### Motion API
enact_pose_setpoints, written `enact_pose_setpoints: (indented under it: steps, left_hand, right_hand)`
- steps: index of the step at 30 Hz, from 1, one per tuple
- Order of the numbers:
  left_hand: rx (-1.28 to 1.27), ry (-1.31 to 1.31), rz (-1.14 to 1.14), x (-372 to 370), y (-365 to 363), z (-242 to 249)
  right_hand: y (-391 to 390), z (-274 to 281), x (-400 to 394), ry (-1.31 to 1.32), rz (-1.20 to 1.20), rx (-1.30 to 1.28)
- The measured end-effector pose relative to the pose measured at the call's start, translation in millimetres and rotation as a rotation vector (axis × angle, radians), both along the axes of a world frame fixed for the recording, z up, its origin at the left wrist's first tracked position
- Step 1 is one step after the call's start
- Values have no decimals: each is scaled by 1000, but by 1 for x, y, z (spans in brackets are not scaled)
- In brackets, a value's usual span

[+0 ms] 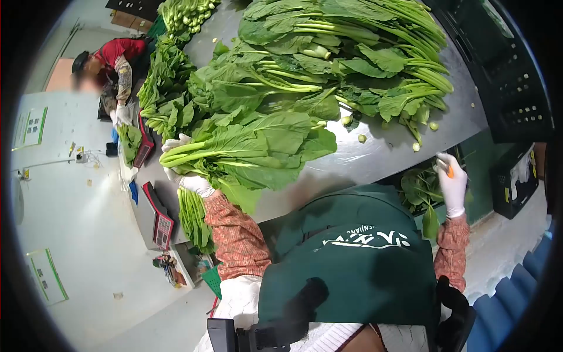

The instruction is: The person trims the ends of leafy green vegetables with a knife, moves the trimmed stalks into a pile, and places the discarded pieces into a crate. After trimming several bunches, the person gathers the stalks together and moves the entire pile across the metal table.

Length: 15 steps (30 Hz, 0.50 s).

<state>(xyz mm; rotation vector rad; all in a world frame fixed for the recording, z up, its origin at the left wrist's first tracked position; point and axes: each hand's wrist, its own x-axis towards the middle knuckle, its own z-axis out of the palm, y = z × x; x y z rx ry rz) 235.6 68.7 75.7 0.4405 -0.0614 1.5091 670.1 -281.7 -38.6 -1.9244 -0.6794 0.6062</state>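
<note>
My left hand [197, 184], in a white glove, is closed around the stalk end of a bunch of leafy greens [264, 144]. The bunch lies across my palm above the table edge, leaves pointing right, and hides part of my fingers. My right hand [452, 183], also gloved, is at the table's right front edge with its fingers curled. A small orange object [450, 171] shows in its grip; its kind cannot be made out. Loose leaves [419, 188] lie beside and below that hand. A big pile of greens [328, 64] covers much of the metal table [381, 155].
Two red-framed scales [161, 226] [143, 144] stand along the left edge, near a smaller bunch of stalks [196, 220]. A co-worker in red [120, 58] handles greens at far left. Black crates [498, 64] [513, 182] are on the right. Cut stem ends [362, 139] dot the table.
</note>
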Motion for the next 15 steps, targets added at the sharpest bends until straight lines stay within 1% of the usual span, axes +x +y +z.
enact_pose_setpoints:
  steps: [1,2,3,4,5,6,7,8,9,10,11,12,13,14,15]
  left_hand:
    - [4,-1,-7,8,-1,2]
    - [8,-4,-15,14,0,3]
    - [55,90,-13,9,9,-6]
    - [52,93,-39,13,10,-6]
    - [47,96,-63,18,9,-5]
    - [42,100,-84,24,7,-4]
    - [-11,90,-68,32,1,3]
    - [-36,46,-108,35,-1,4]
    - [-61,2,-145,37,-3,3]
    - [-86,-42,-179,39,-5,3]
    - [-113,21,-98,48,-11,6]
    - [-157,-44,-162,47,-11,7]
    - [-201,-109,-222,45,-11,6]
    - [-244,-175,-280,42,-11,5]
    - [-247,-110,-300,40,-11,9]
  right_hand:
    - [17,13,-11,-37,40,45]
    - [36,40,-24,-108,98,24]
    - [55,59,-38,-14,108,149]
    - [71,79,-49,-19,167,227]
    - [85,94,-58,52,225,290]
    - [101,103,-68,11,282,399]
    - [114,113,-78,33,324,491]
    - [127,131,-85,-75,391,469]
    - [138,139,-98,72,417,479]
    - [147,140,-105,82,441,472]
    - [153,136,-107,-15,509,506]
    - [159,127,-109,-112,579,541]
    - [163,114,-112,-223,584,548]
    - [162,115,-112,-218,607,493]
    - [158,118,-112,-215,629,438]
